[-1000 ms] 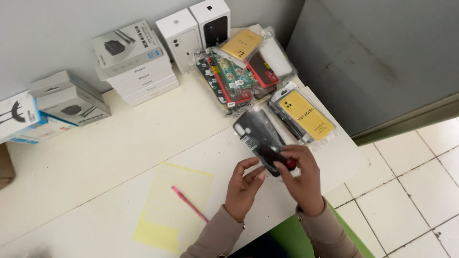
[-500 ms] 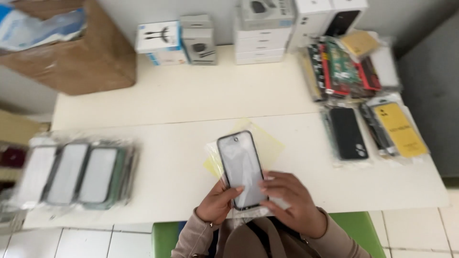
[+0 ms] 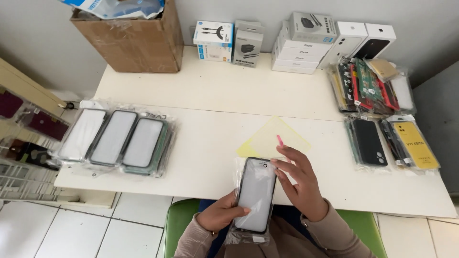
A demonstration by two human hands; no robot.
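left hand (image 3: 221,216): clamped on bagged phone case (image 3: 256,193), lower centre
right hand (image 3: 299,184): fingers apart, steadying bag
risk: slick bag may slip off the bench (image 3: 205,157) edge

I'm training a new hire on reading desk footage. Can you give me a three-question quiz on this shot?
1. True or false: the left hand grips the black-rimmed phone case in its clear plastic sleeve.
2. Where is the right hand? A) flat on the pale yellow sheet B) fingers at the case's right edge C) on the brown cardboard box
3. Fill in: the pink pen lies on the ____ sheet.

Key: 1 true; 2 B; 3 yellow.
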